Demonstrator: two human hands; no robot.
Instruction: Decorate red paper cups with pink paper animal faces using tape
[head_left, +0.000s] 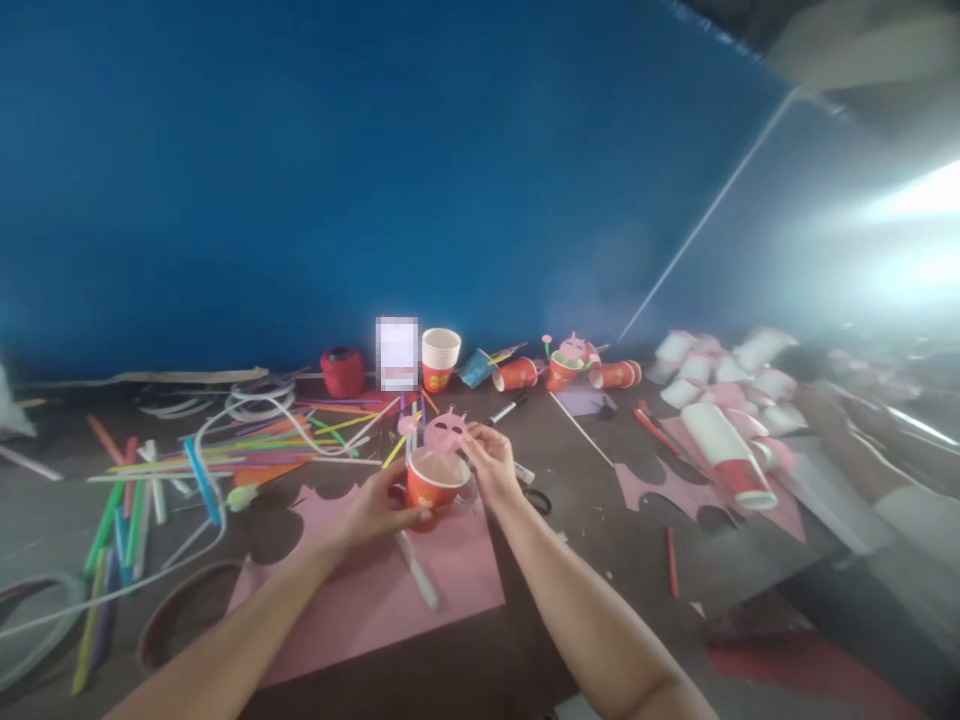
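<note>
My left hand [373, 512] grips the side of a red paper cup [433, 484] that stands upright on a pink paper sheet [375, 590]. My right hand [489, 460] pinches a pink pig-face cutout [447, 430] at the cup's far rim. The cutout stands upright against the cup. A white marker [417, 570] lies on the pink sheet just in front of the cup.
Several coloured straws [187, 460] lie scattered at the left. Red paper cups [517, 374] and a finished pig cup [570, 362] stand along the blue wall. Stacked cups [724, 440] lie at the right. Black scissors [537, 500] and a red thread spool [343, 371] are nearby.
</note>
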